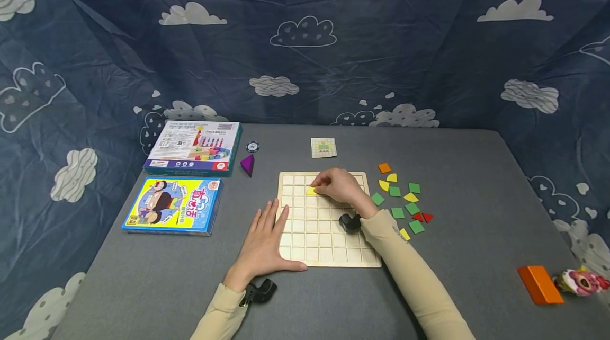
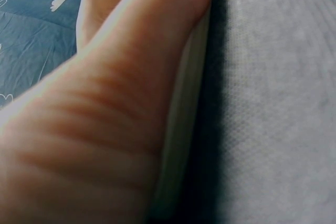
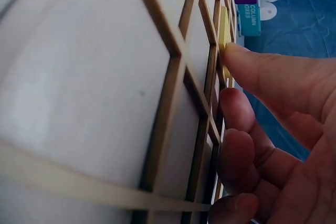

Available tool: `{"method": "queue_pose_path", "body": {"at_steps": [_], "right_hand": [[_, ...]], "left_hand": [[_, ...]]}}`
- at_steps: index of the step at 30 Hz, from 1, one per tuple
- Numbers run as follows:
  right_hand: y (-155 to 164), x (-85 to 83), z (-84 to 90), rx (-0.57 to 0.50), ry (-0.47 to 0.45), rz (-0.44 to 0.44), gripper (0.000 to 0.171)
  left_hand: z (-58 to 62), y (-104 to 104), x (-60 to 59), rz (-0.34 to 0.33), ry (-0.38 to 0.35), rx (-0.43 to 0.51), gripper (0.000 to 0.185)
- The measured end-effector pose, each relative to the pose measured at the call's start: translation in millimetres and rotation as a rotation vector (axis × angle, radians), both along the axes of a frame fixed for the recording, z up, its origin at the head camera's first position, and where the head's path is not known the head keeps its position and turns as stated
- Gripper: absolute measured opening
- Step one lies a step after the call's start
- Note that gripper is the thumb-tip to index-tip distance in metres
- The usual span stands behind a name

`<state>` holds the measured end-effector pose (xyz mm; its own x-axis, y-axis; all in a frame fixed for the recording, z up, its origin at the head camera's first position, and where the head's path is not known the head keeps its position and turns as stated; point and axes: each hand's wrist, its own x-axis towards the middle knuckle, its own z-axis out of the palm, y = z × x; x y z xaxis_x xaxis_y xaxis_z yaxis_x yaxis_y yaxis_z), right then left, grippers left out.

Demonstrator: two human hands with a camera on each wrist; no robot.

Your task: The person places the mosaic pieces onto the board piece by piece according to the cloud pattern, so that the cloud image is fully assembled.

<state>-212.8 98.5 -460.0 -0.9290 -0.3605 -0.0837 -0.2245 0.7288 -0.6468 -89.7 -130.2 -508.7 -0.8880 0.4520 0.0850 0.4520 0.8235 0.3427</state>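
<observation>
A pale wooden grid board (image 1: pixel 314 229) lies in the middle of the grey table. My right hand (image 1: pixel 335 185) rests over its upper rows, and its fingertips (image 3: pixel 236 56) press a yellow piece (image 1: pixel 311 190) (image 3: pixel 224 24) into a grid cell. My left hand (image 1: pixel 267 242) lies flat with straight fingers on the board's left edge, the thumb along its lower edge (image 2: pixel 184 129). A heap of green, yellow, red and orange pieces (image 1: pixel 402 199) lies right of the board. A small pattern card (image 1: pixel 323 147) sits beyond the board.
Two game boxes (image 1: pixel 193 148) (image 1: pixel 173 205) lie at the left, with a purple cone (image 1: pixel 248 164) and a round chip (image 1: pixel 252 146) beside them. An orange block (image 1: pixel 540 284) and a colourful toy (image 1: pixel 581 280) sit at the right front. Blue cloud cloth hangs behind.
</observation>
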Motion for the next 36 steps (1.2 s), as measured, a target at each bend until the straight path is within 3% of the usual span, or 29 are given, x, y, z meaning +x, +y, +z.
{"method": "queue_pose_path", "body": {"at_steps": [7, 14, 28, 36], "right_hand": [[9.9, 4.1, 3.1, -0.073, -0.033, 0.015, 0.013], [42.5, 5.0, 6.7, -0.140, 0.019, -0.036, 0.014], [117.1, -10.2, 12.6, 0.041, 0.147, -0.283, 0.019], [139.8, -20.7, 7.1, 0.098, 0.112, -0.315, 0.024]], "left_hand": [[0.2, 0.5, -0.8, 0.002, -0.011, 0.000, 0.130], [0.7, 1.1, -0.8, 0.002, -0.003, 0.003, 0.130], [-0.1, 0.6, -1.1, 0.000, 0.014, 0.010, 0.130], [-0.3, 1.0, 0.0, -0.001, 0.005, 0.004, 0.130]]}}
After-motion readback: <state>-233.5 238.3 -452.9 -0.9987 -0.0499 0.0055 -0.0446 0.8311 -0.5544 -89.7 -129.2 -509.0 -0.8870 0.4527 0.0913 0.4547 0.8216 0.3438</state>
